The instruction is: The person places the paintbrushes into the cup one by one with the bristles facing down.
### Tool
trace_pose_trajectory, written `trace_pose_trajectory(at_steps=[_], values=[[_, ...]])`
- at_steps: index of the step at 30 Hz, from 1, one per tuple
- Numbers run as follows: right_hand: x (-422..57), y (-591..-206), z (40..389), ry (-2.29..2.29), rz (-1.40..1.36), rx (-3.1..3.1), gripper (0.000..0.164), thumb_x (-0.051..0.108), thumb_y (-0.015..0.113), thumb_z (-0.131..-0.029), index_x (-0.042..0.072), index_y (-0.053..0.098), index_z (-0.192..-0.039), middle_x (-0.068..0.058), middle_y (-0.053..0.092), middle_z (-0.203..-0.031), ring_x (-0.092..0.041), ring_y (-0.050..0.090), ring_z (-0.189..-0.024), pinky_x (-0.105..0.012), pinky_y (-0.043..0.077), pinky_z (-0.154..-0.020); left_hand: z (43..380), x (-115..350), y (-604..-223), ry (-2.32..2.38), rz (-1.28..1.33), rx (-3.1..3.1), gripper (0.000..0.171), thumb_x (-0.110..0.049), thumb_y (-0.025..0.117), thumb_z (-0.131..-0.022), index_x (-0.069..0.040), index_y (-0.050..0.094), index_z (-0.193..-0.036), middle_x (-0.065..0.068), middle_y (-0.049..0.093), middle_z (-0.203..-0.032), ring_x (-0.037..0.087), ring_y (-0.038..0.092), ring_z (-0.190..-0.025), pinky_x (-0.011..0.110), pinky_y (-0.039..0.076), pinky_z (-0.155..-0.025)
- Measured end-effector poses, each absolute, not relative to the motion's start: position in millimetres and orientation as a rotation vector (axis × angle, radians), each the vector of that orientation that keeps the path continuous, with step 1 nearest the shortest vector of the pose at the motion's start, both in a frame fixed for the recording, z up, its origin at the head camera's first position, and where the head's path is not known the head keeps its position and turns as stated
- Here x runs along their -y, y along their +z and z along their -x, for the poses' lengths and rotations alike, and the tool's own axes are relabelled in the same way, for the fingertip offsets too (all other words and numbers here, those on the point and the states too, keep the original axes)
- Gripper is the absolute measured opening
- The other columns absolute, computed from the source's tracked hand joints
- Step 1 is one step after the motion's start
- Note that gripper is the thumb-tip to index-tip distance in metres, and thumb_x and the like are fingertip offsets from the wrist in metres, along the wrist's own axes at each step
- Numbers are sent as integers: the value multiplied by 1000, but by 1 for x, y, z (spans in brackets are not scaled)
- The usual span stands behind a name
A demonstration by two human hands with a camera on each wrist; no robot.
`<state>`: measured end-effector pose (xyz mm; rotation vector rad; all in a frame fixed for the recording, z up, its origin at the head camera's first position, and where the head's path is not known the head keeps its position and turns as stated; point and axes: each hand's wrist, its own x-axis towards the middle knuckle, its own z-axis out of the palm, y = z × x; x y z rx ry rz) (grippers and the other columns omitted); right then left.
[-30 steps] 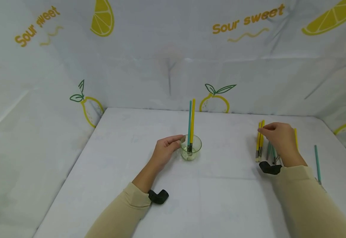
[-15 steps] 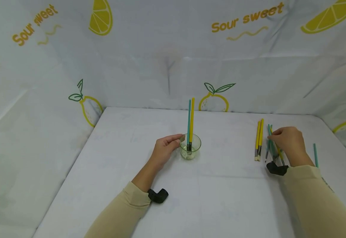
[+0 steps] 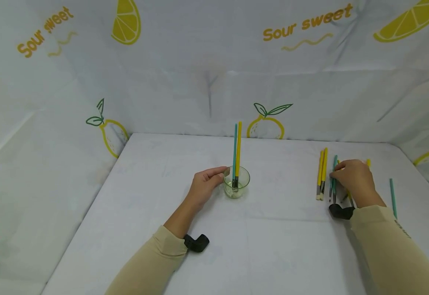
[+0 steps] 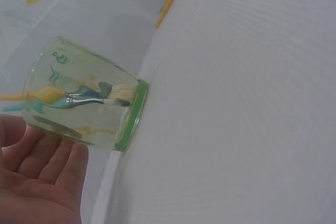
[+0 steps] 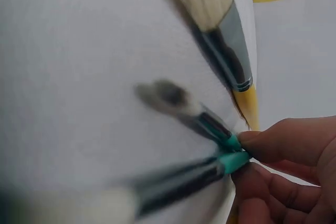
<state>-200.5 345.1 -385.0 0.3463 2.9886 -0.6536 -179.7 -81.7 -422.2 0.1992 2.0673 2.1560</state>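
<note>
My left hand (image 3: pixel 203 186) rests its extended fingers against the left side of a clear glass cup (image 4: pixel 79 114) with a green base. A yellow paintbrush (image 3: pixel 238 151) and a teal paintbrush (image 3: pixel 234 149) stand bristles down inside the cup. On the right, my right hand (image 3: pixel 356 180) pinches at the teal handles of two paintbrushes lying side by side, the upper teal paintbrush (image 5: pixel 212 124) and the lower teal paintbrush (image 5: pixel 178 184) in the right wrist view. Their handles are partly hidden by the fingers.
Two yellow paintbrushes (image 3: pixel 322 172) lie just left of the right hand. More yellow handles (image 3: pixel 368 162) show behind that hand. Farther right lies another teal paintbrush (image 3: pixel 393 196). A white sheet with lemon prints (image 3: pixel 266 128) hangs behind the white table (image 3: pixel 273 246).
My right hand has moved right, away from the two yellow paintbrushes, to the teal ones, and their handles have shifted slightly. My left hand and the cup stay put.
</note>
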Motion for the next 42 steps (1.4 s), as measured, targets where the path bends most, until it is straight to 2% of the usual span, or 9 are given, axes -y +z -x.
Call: trace_pose_trajectory(at_steps=[4,14,18,23,28,30,32,36,42], values=[[-342,-384,200,-674,-372,-2965,43,20,61,-91,-10,60,-121,-40,48,-129,-39,58,-90,-38,54,-61,180,82,-424,2155,-199,-2068,31,-11,59,-96,-3,67,-125,10,67,-126,20,64,-114,27,53,-97],[-333,-380,208,-849,-443,-2936,52,24,59,-91,-8,54,-132,-27,66,-105,-21,65,-68,-29,51,-53,180,83,-425,2152,-201,-2070,31,-12,58,-96,-4,68,-124,8,68,-126,22,63,-116,28,53,-98],[-330,-377,211,-931,-404,-2929,55,23,58,-90,-7,52,-136,-26,68,-105,-17,67,-65,-28,50,-55,180,83,-425,2150,-199,-2076,31,-12,58,-96,-4,68,-124,8,68,-126,23,63,-115,28,53,-98],[-323,-369,212,-1052,-308,-2879,60,25,60,-92,-5,47,-141,-23,67,-113,-13,69,-69,-31,52,-67,180,83,-425,2150,-218,-2078,31,-12,58,-96,-4,67,-125,8,67,-127,17,63,-114,29,52,-99],[-309,-356,211,-1247,-238,-2754,72,34,67,-93,-2,37,-149,4,70,-98,-11,72,-77,-51,51,-94,180,83,-425,2144,-222,-2075,31,-13,58,-96,-5,67,-125,6,67,-127,14,63,-115,29,51,-100],[-301,-350,211,-1311,-210,-2717,75,35,67,-93,-1,36,-150,13,69,-93,-10,73,-80,-52,49,-99,180,83,-424,2143,-221,-2076,31,-13,58,-96,-5,67,-125,6,67,-127,14,63,-115,28,51,-100],[-291,-345,211,-1376,-188,-2688,72,35,67,-93,1,38,-149,18,69,-89,-10,73,-80,-41,53,-96,179,84,-424,2150,-225,-2068,32,-12,58,-96,-4,67,-126,8,66,-128,16,62,-117,28,51,-100],[-268,-336,208,-1535,-124,-2653,53,25,62,-96,1,45,-141,17,71,-86,-10,73,-81,-22,59,-75,179,84,-423,2173,-236,-2040,32,-10,58,-96,-2,65,-127,11,65,-130,19,61,-120,28,52,-99],[-236,-325,203,-1802,3,-2573,36,14,66,-94,3,51,-125,11,72,-85,-14,74,-78,-28,61,-72,181,84,-423,2180,-243,-2027,32,-11,58,-97,-2,65,-127,11,65,-130,20,60,-122,27,52,-99]])
